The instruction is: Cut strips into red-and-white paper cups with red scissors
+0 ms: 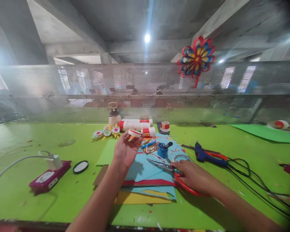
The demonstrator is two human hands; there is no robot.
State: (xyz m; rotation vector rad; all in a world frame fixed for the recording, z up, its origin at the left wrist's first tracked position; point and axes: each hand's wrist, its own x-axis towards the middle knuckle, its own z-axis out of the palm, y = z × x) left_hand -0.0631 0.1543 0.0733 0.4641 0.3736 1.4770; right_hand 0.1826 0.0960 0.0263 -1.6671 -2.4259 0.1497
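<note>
My left hand [127, 150] is raised over the paper stack, pinching a shallow white ring with a red band [135, 133], which looks like the cut end of a paper cup. In my right hand [194, 175] is a pair of red-handled scissors [162, 165], low over the sheets, with the blades pointing left. Light blue paper [139, 170] lies beneath both hands, above red and yellow sheets [145, 197]. Beyond the scissors stands a small blue pot [162, 150] with a black-tipped item in it. A clear roll of tape [182, 158] is partly hidden behind my right hand.
Paper cups [136, 125] lie stacked at the back, beside a spray bottle [114, 116] and yellow paper flowers [106, 132]. A blue glue gun [203, 154] trails black cables at right. Left are a purple power strip [49, 177] and a black-rimmed disc [80, 167].
</note>
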